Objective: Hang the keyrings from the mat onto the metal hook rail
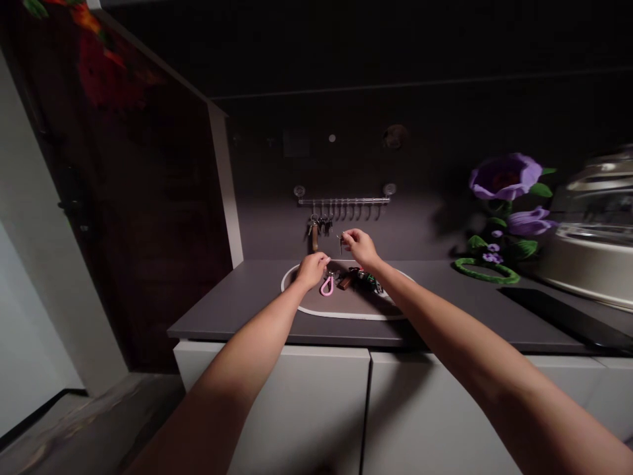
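Raised over the tray, my right hand (359, 246) pinches a small key (341, 245) that hangs from its fingertips. My left hand (312, 270) is closed above the tray's left part; what its fingers hold, if anything, is too small to make out. The oval tray (356, 315) has a white rim. In it lie a pink loop (327, 285), a brown key fob (346, 282) and a dark and green bunch of keys (366, 280). On the wall, a clear hook rail (345, 200) carries several keys at its left end, one with a brown strap (315, 237).
Purple felt flowers (507, 178) with a green ring base (487, 270) stand on the counter (247, 300) at right. Beside them are a dark flat object (564, 316) and a large white and glass appliance (588, 257). A dark door (163, 198) is at left.
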Motion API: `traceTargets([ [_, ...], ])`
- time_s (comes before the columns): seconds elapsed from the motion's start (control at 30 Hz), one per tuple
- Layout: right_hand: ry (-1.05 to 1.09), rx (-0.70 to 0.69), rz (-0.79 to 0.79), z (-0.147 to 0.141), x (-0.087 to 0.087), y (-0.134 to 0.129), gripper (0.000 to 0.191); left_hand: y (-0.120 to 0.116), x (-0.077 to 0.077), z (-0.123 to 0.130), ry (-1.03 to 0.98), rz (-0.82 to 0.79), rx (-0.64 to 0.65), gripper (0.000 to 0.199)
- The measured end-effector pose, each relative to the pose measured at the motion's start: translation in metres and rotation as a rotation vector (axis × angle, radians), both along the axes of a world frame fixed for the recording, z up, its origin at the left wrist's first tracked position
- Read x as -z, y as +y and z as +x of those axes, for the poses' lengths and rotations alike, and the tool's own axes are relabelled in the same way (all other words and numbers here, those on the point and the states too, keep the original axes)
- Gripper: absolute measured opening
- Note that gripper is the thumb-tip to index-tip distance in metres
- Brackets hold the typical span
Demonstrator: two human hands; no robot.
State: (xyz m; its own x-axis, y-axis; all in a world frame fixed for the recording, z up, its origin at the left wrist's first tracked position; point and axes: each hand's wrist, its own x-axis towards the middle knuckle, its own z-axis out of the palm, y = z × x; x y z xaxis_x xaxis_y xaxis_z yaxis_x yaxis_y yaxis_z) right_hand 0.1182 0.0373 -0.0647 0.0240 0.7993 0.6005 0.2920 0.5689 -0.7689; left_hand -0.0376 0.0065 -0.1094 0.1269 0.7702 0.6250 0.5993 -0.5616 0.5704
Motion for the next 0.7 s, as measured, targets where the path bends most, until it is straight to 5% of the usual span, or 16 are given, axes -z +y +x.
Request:
traceTargets([
  [0.4,0.024,0.237,0.051,-0.018,-0.049,0.053,0.016,0.004,0.004,0.000,-0.035,-0.045,-0.048,0.023],
  [0.7,0.020,0.351,0.094,-0.021,-0.050,0.090,0.018,0.011,0.008,0.000,-0.064,-0.066,-0.054,0.023],
])
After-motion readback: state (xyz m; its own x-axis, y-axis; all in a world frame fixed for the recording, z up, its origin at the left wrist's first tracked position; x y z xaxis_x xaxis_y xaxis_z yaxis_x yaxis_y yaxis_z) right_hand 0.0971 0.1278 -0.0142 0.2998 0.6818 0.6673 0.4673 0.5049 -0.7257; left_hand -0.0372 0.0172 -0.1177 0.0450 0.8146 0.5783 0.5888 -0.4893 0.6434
